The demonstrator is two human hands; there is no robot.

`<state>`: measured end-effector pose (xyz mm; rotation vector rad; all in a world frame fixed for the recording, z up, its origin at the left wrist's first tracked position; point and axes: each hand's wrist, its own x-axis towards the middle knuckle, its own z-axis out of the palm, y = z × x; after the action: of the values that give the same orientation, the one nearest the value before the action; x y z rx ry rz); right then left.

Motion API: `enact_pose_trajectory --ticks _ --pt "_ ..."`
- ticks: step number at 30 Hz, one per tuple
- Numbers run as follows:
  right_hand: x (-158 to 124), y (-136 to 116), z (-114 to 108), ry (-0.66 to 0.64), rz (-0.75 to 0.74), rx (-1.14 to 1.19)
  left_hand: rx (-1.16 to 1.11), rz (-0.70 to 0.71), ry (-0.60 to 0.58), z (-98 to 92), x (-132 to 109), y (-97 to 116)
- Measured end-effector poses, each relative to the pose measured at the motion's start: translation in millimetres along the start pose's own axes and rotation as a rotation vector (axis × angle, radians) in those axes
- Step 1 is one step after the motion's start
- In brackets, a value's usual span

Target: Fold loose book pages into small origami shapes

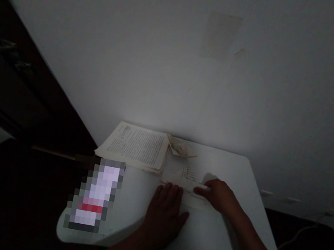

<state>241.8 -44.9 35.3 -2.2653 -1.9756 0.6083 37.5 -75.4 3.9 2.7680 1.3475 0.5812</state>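
A partly folded sheet of printed paper (178, 180) lies on the white table (227, 166), with a pointed flap of print showing at its top. My left hand (166, 211) rests palm down, fingers stretched out, its fingertips on the near edge of the sheet. At the sheet's right end, my right hand (219, 194) pinches the paper between thumb and fingers; part of that end is hidden. Just behind is a folded paper boat (181, 148), made of similar printed paper. It sits against the right edge of a stack of printed pages (137, 147).
On the table's left side is a blurred-out phone-like screen (98, 192). The wall (162, 77) stands directly behind the table. A dark door (18, 68) is at the left, and a white cable (299, 232) hangs at the right. The room is dim.
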Motion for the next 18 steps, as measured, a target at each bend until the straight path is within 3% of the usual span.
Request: enact_pose_trajectory --ticks 11,18 --pt "-3 -19 -1 0.132 -0.059 -0.053 0.037 -0.040 0.054 -1.0 -7 -6" --pt "5 -35 3 0.111 -0.057 -0.139 0.000 -0.058 0.027 -2.8 -6 -7"
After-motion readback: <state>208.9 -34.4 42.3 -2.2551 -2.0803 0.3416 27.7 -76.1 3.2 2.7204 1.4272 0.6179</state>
